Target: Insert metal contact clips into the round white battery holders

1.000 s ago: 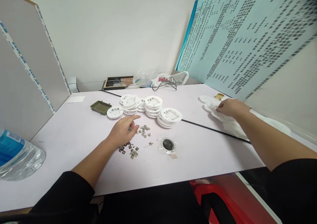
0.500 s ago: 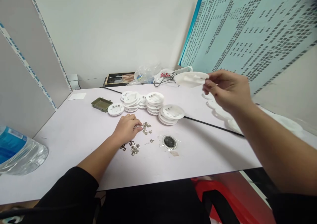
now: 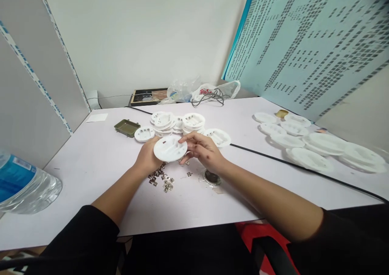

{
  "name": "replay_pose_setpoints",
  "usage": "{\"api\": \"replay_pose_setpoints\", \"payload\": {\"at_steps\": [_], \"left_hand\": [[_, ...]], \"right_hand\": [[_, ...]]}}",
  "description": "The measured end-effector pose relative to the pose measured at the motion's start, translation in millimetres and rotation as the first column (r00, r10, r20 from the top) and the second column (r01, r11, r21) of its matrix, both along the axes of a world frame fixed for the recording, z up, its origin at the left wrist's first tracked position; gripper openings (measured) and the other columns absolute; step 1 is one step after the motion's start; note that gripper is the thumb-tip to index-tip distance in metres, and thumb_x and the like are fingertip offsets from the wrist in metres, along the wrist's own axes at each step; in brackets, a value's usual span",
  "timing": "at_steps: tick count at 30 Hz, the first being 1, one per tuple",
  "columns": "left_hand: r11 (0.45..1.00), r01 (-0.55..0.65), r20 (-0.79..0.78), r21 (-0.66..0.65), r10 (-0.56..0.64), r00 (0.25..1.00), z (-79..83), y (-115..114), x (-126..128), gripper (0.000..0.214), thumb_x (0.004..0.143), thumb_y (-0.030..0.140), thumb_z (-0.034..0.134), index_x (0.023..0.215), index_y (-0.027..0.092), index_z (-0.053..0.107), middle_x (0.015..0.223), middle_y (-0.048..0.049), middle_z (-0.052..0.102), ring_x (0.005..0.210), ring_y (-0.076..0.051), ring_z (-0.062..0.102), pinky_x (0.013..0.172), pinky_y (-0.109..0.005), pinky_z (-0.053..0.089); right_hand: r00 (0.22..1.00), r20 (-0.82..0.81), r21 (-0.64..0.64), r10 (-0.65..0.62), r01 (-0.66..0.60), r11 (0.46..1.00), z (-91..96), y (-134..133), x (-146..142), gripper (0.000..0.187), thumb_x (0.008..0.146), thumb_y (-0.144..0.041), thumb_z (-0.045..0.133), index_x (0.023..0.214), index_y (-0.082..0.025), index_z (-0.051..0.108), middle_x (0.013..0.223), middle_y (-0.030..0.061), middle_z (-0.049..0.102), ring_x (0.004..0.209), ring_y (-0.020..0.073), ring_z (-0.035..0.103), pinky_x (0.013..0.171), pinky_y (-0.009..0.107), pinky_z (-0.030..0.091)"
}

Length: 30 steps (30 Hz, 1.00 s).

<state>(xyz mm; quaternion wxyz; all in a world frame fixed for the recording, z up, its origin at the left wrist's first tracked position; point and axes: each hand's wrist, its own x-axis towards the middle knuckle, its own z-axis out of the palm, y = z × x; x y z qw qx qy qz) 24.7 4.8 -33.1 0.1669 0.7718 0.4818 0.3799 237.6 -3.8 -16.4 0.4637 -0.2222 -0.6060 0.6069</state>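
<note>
Moved since the last look: the right hand [image 3: 203, 149] has come from the far right of the table to the centre, bringing a white plastic disc [image 3: 170, 148], now held just above the tabletop between both hands. Left hand [image 3: 147, 157]: cupped, holding the disc's edge from below. Right hand: fingers spread, gripping the opposite edge. Below them, small metal clips [image 3: 159, 177]; just right, a round dark piece in clear plastic [image 3: 212, 177]. Nearby, at left, a water bottle [image 3: 18, 183]. Beyond the hands, stacks of white discs [image 3: 193, 121] and an olive plastic box [image 3: 127, 127]. Farther right, past a black cable [image 3: 267, 157], loose white discs [image 3: 310, 143] and a brass cap [image 3: 282, 113]. Farthest, plastic bags [image 3: 209, 91] and a perforated teal board [image 3: 304, 35].
</note>
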Motion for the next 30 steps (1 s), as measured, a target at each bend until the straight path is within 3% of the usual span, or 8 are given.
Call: {"api": "replay_pose_setpoints", "payload": {"at_steps": [4,9,13,17,21,24,30], "left_hand": [[0.997,-0.060,-0.116,0.055,0.066,0.991,8.2,2.5,-7.0,0.013,0.077,0.008,0.062,0.081,0.019,0.068,0.082,-0.0035,0.063,0.074,-0.020,0.060,0.063,-0.030,0.045],[0.987,-0.157,-0.030,0.039,0.158,0.987,10.9,3.5,-6.6,0.009,0.089,0.015,0.056,0.087,0.020,0.063,0.087,-0.0035,0.070,0.077,-0.020,0.061,0.069,-0.031,0.047],[0.974,-0.211,0.162,-0.078,0.221,0.962,10.9,5.2,-7.5,0.007,0.094,0.023,0.056,0.089,0.021,0.060,0.087,-0.0036,0.074,0.070,-0.018,0.062,0.065,-0.030,0.049],[0.966,-0.194,0.397,-0.173,0.249,0.884,10.1,6.1,-7.6,0.007,0.095,0.027,0.059,0.091,0.020,0.059,0.083,-0.0029,0.073,0.051,-0.011,0.051,0.049,-0.024,0.041],[0.978,-0.127,0.490,-0.163,0.192,0.851,11.5,1.2,-2.0,0.011,0.093,0.029,0.063,0.089,0.019,0.059,0.080,-0.0021,0.070,0.054,-0.010,0.053,0.050,-0.023,0.045],[0.989,-0.094,0.451,-0.110,0.134,0.882,13.6,-5.5,3.9,0.011,0.092,0.030,0.065,0.090,0.019,0.062,0.079,-0.0021,0.067,0.063,-0.012,0.057,0.058,-0.025,0.049],[0.995,-0.083,0.238,0.047,0.069,0.969,16.4,-13.3,7.3,0.007,0.091,0.027,0.065,0.090,0.020,0.069,0.088,-0.0029,0.073,0.077,-0.016,0.064,0.070,-0.031,0.053]], "right_hand": [[0.991,0.004,0.050,-0.130,0.130,0.990,-11.3,0.3,1.1,0.027,0.088,-0.048,0.071,0.093,-0.021,0.066,0.069,-0.0018,0.059,0.061,0.0132,0.061,0.058,0.032,0.061],[0.961,0.073,0.114,-0.268,0.259,0.959,-23.7,-2.3,0.5,0.028,0.088,-0.046,0.074,0.099,-0.024,0.059,0.071,-0.0034,0.054,0.061,0.0125,0.055,0.057,0.029,0.054],[0.962,0.035,0.050,-0.271,0.269,0.962,-34.7,-2.7,-2.4,0.041,0.089,-0.051,0.073,0.111,-0.029,0.047,0.083,-0.0051,0.055,0.053,0.0079,0.048,0.048,0.024,0.043],[0.976,0.032,-0.015,-0.215,0.216,0.976,-37.7,-1.6,-2.6,0.053,0.088,-0.051,0.074,0.124,-0.032,0.040,0.102,-0.0004,0.061,0.067,0.0123,0.061,0.061,0.030,0.055],[0.979,0.046,-0.084,-0.200,0.204,0.975,-34.6,0.7,0.3,0.052,0.086,-0.047,0.074,0.126,-0.031,0.045,0.125,0.0070,0.063,0.086,0.0192,0.069,0.074,0.038,0.063],[0.977,0.047,-0.131,-0.210,0.215,0.968,-32.3,2.2,2.2,0.047,0.085,-0.041,0.076,0.122,-0.028,0.052,0.127,0.0081,0.064,0.090,0.0208,0.070,0.079,0.042,0.065],[0.978,0.017,-0.200,-0.206,0.205,0.958,-30.9,3.3,3.5,0.031,0.083,-0.035,0.075,0.106,-0.026,0.057,0.111,0.0031,0.070,0.089,0.0201,0.071,0.079,0.042,0.066]]}}
